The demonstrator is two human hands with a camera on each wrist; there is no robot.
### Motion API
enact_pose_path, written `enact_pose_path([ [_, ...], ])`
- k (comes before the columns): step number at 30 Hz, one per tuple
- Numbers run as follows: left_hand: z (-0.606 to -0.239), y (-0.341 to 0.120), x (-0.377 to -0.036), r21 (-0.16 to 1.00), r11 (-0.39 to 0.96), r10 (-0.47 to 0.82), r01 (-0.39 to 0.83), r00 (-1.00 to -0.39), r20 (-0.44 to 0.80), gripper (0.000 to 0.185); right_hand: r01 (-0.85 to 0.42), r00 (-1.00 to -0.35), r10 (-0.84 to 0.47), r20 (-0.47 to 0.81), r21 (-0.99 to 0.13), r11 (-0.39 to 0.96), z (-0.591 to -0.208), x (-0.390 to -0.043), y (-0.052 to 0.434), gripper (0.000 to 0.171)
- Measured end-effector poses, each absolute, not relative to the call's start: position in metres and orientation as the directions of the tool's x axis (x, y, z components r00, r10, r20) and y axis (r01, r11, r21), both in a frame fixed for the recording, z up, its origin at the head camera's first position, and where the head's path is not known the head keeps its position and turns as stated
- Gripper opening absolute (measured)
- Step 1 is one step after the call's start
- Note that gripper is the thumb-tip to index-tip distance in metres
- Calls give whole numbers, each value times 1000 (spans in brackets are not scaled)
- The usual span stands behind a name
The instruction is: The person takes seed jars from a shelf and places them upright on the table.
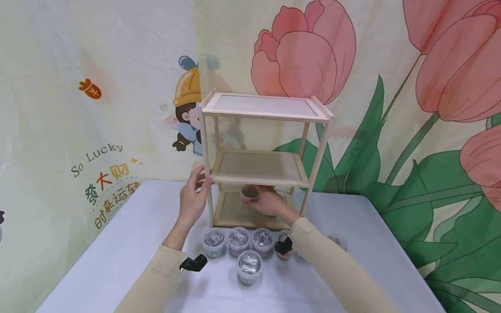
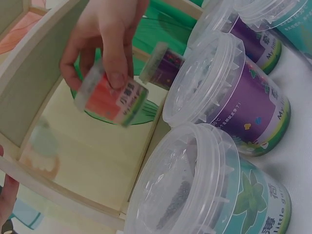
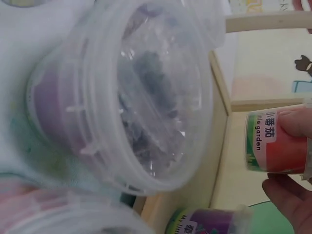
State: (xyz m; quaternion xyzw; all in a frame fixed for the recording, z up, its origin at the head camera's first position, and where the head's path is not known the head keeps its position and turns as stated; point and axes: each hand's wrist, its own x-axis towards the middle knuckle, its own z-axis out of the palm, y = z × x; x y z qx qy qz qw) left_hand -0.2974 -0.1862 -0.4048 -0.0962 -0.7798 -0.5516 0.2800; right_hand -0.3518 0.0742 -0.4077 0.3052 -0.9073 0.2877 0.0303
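Note:
My right hand (image 1: 270, 202) grips a small clear-lidded plastic cup (image 1: 249, 194) with a red label and green base. It reaches in under the middle shelf, holding the cup over the bottom shelf (image 1: 224, 211) of a light wooden rack. My left hand (image 1: 194, 191) holds the rack's front left post (image 1: 208, 200) where the middle shelf meets it, thumb in front. A purple-labelled cup (image 2: 165, 68) stands on the bottom shelf beyond the right hand, seen in both wrist views; my arm hides it in the head view.
Several lidded cups stand in front of the rack: one teal-labelled (image 1: 214, 243), purple ones (image 1: 238, 242), a red one (image 1: 284, 252) partly behind my right sleeve. One cup (image 1: 249, 267) sits nearer me, another (image 1: 338, 241) to the right. A printed cloth backdrop (image 1: 156, 87) hangs behind.

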Motion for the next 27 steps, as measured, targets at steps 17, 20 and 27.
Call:
enact_pose_path([
  [17,-403,-185,-296,802,391,-148,452,-829,540,46,-644,-755,-557,346,-547,534,-392,-300,114,43],
  [20,-404,-186,-295,808,385,-152,446,-833,532,46,-650,-749,-562,352,-555,519,-388,-288,121,45],
  [27,-404,-186,-296,808,381,-152,450,-831,535,46,-598,-789,-522,323,-598,533,-389,-255,143,46],
])
